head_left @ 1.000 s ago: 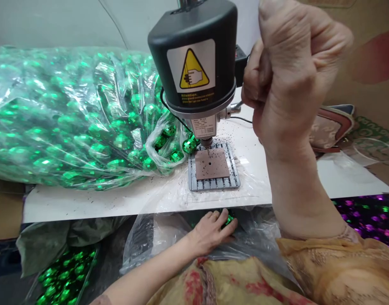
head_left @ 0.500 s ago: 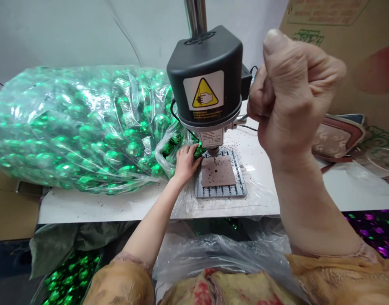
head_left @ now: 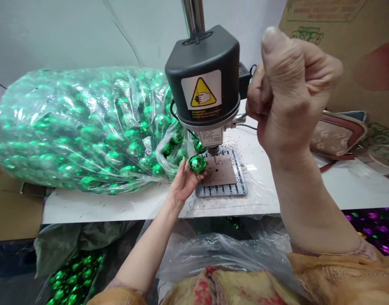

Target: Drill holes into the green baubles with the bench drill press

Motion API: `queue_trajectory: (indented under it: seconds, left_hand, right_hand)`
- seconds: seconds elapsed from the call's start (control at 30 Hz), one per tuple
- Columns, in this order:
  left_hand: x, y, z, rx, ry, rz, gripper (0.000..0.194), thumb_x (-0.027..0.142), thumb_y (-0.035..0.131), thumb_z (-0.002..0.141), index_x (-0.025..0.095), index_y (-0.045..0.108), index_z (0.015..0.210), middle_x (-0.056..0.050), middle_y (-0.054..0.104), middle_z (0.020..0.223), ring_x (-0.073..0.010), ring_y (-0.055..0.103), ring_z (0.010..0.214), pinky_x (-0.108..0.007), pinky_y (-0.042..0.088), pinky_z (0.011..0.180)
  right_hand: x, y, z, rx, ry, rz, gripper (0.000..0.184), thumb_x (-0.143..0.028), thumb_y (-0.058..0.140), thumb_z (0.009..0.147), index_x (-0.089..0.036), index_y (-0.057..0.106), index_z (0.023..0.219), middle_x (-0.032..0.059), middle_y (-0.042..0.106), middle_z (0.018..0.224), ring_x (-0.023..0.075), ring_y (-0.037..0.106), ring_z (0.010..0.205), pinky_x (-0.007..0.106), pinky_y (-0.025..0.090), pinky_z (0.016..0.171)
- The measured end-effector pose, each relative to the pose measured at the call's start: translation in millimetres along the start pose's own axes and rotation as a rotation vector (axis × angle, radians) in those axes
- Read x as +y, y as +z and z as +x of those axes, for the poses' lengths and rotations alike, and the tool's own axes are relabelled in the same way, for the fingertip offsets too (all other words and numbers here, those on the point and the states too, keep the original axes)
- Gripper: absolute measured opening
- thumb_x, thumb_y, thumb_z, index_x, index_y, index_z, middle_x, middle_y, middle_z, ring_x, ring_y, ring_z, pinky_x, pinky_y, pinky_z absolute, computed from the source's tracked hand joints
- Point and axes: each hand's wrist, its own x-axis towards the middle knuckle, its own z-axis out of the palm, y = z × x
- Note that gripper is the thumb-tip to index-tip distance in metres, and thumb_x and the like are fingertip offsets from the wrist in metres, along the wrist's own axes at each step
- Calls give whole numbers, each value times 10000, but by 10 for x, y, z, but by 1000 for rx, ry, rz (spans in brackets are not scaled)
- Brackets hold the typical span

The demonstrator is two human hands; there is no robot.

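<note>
Left hand [head_left: 183,182] half open, cradling a faceted green bead [head_left: 197,164] just beside the metal plate [head_left: 220,170] under the drill [head_left: 203,80]; bead appears light, hard, slippery, best pinched at its sides. Right hand [head_left: 292,93] clenched in a fist, contents hidden.

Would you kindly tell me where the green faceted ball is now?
In the head view, the green faceted ball rests in the left hand, beside the left edge of the slotted plate under the bench drill.

bead [head_left: 197,164]: green, mirror-faceted | drill head [head_left: 202,72]: black | label [head_left: 202,90]: yellow triangle
</note>
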Motion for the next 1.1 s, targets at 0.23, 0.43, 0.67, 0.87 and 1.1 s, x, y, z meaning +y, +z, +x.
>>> queue_trajectory:
  seconds: [0.23,0.43,0.67,0.87,1.1]
  left_hand:
    - [-53,-44,-39,28,-113,-85,466,639,562,901,190,649,986,-104,709,913,-114,465,573,-237,325,450]
    - [-69,-93,-43,20,-152,-107,454,640,602,885,189,651,889,-80,670,831,-100,379,558,-230,304,433]
    - [-166,-65,-97,62,-17,0,522,690,664,813,203,657,1001,-82,705,951,-165,619,757,-298,505,634]
    - [-264,-42,-217,2,249,292,685,387,979,500,218,664,1084,-54,704,1049,-202,667,977,-331,536,875]
    - [-246,-32,-231,1,338,399,646,359,980,500,206,676,1049,-56,697,1051,-202,658,993,-320,539,890]
  right_hand:
    - [12,-2,0,-8,-46,-18,509,-378,758,764,-207,373,479,-76,235,398,55,259,339,288,114,349]
    - [-26,22,-8,15,-12,-27,522,-433,720,802,-196,371,495,-72,239,423,41,285,357,272,130,393]
    - [-28,24,-14,14,-21,-87,542,-487,692,813,-201,368,486,-64,286,416,44,284,365,284,136,413]
    - [-10,28,-3,17,-70,-100,588,-610,672,778,-212,353,485,-66,244,395,56,282,352,295,154,391]
    - [-13,22,-6,13,-21,-39,561,-548,705,781,-204,384,476,-67,282,397,48,290,352,287,140,402]
